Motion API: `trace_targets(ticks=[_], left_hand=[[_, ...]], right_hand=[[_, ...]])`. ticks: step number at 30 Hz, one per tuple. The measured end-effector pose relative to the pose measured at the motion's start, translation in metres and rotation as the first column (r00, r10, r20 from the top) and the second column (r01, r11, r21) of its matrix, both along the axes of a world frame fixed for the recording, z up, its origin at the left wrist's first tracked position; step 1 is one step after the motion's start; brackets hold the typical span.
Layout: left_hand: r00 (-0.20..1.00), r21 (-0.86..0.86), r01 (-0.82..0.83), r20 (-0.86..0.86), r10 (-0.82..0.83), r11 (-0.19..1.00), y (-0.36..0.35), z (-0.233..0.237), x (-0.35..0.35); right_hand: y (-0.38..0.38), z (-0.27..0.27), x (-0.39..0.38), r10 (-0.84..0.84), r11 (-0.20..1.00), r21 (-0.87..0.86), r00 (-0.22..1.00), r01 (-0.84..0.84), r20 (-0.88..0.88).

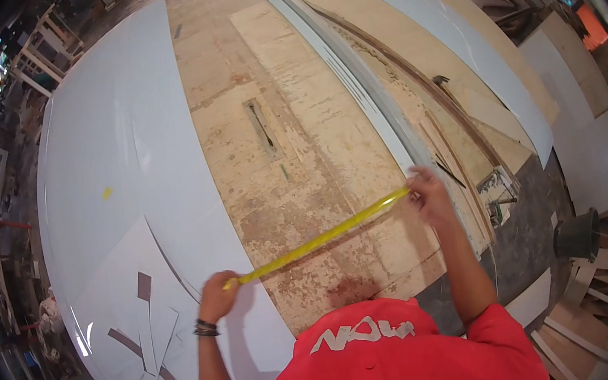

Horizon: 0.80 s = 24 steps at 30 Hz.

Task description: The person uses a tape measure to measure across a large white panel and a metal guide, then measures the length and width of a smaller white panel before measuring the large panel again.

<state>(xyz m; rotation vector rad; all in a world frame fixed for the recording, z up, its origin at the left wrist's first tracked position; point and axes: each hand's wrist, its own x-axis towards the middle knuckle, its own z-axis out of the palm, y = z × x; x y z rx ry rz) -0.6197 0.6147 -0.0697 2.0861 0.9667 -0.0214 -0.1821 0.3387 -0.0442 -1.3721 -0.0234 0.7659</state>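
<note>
A yellow measuring tape point(318, 240) is stretched out between my two hands, slanting up to the right above the worn wooden tabletop point(307, 281). My left hand point(218, 295) is closed on its lower left end, over the large white sheet point(109, 237). At the other end, my right hand point(430, 196) grips the tape beside the near end of a long white strip point(351, 81). Whether a tape case sits inside either hand, I cannot make out.
Cut offcuts point(145, 285) lie on the white sheet at left. A long grey metal bar point(375, 90) and a brown wooden strip point(454, 114) run away from me. A hammer point(442, 80) rests at right. A dark bucket point(577, 236) stands beyond the table, near wood scraps point(588, 337).
</note>
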Motion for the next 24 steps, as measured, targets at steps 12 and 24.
trace_targets(ticks=[12,24], left_hand=[[0.992,0.367,0.001,-0.117,0.045,0.93,0.156,-0.032,-0.027],[0.97,0.368,0.054,-0.241,0.039,0.928,0.245,-0.061,0.072]], right_hand=[[-0.043,-0.016,0.031,-0.1,0.987,-0.124,0.994,0.104,0.041],[-0.196,-0.038,0.019,-0.438,0.848,-0.292,0.895,0.442,0.081]])
